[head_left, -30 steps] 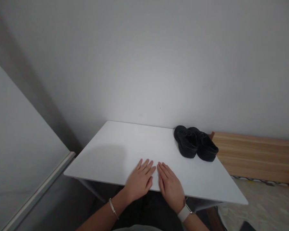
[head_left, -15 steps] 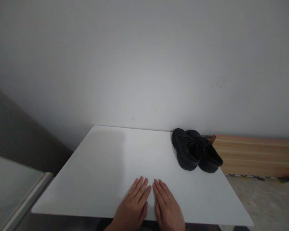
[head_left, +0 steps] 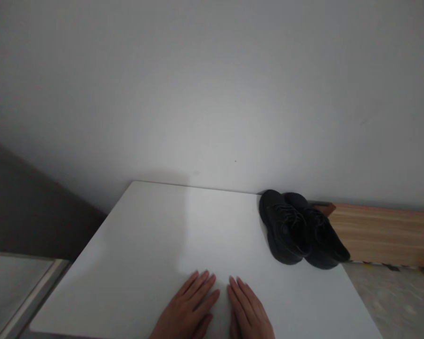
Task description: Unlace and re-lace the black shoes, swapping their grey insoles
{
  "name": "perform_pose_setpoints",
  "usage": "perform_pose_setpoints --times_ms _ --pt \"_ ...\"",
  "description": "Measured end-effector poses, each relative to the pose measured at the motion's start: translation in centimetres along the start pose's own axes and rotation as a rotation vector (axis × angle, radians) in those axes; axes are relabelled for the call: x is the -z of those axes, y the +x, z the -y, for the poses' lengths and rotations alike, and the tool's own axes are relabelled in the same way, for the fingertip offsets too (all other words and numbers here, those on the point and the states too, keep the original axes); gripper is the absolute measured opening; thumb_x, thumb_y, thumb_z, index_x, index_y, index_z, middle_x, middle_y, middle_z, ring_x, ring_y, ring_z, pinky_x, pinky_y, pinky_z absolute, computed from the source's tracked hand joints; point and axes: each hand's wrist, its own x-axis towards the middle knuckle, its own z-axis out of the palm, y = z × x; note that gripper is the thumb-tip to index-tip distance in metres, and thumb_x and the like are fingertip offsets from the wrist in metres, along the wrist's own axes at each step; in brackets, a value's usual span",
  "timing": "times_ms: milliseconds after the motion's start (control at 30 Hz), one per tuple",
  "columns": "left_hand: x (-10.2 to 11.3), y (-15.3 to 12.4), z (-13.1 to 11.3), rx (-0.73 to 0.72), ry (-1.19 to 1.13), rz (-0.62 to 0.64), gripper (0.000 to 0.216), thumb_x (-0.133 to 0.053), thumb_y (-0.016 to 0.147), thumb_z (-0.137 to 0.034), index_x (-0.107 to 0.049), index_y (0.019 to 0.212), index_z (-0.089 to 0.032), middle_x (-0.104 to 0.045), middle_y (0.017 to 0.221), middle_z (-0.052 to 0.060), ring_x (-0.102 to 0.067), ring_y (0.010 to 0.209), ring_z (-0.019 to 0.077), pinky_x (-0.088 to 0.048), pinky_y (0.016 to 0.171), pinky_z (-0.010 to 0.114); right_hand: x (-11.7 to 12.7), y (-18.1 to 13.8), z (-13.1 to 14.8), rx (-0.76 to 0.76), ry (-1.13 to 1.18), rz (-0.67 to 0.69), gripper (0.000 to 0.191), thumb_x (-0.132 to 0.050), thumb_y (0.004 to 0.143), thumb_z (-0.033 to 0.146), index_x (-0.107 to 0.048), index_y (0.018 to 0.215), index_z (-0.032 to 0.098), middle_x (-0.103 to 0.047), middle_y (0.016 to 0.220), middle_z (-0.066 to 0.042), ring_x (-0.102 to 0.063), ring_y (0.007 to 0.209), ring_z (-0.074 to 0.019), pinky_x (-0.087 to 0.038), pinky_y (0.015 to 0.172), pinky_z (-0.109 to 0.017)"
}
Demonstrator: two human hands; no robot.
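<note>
Resting with the left hand (head_left: 189, 306) palm down near the front of the white table (head_left: 148, 245), with fingers a little spread, and with the right hand (head_left: 250, 313) laid likewise slightly further right along the table, with fingers drawn together; leaving a narrow gap between the two and clasping nothing in either. Can see a pair of black lace-up shoes (head_left: 284, 228) at the back right of the table, upright, with toes towards the wall (head_left: 212, 94) behind it, side by side and touching, apart from both hands. Would judge handling to be at rest, with shoes paired and untouched; cannot tell from this view how much is finished or remains. For containers, can point only to the hollow shoes, too dark within to tell of any contents. Beyond the table's right side, can make out a wood-grain board (head_left: 385, 233) and pale floor (head_left: 399, 301).
</note>
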Motion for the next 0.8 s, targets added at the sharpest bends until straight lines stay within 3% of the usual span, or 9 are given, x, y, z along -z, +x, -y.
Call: perform_pose_setpoints --times_ms 167,300,800 --pt "-0.1 0.2 0.2 -0.013 -0.004 -0.034 0.045 -0.056 0.090 -0.016 -0.056 0.136 -0.018 -0.057 0.147 0.011 -0.043 0.144 0.0268 -0.044 0.115 0.045 -0.6 -0.4 -0.9 0.061 -0.025 -0.021 0.046 -0.048 0.085 0.011 -0.066 0.127 0.015 -0.072 0.127 -0.008 -0.068 0.118 -0.0227 -0.060 0.092 -0.030" --pt "0.2 0.3 0.2 -0.007 -0.005 -0.006 0.046 -0.057 0.089 -0.015 -0.057 0.135 -0.018 -0.058 0.147 0.011 -0.047 0.142 0.0264 -0.044 0.115 0.044 -0.7 -0.4 -0.4 0.014 -0.044 -0.022 0.044 -0.046 0.086 0.011 -0.067 0.124 0.018 -0.073 0.125 -0.006 -0.071 0.113 -0.0232 -0.061 0.089 -0.033" --pt "0.9 0.4 -0.1 0.022 -0.015 0.069 0.059 -0.053 0.082 -0.005 -0.054 0.139 -0.019 -0.054 0.150 0.009 -0.047 0.141 0.0265 -0.049 0.110 0.046 -0.8 -0.5 -0.7 0.049 -0.053 -0.011 0.052 -0.048 0.077 0.007 -0.068 0.124 0.015 -0.072 0.127 -0.006 -0.070 0.112 -0.0231 -0.060 0.087 -0.032"
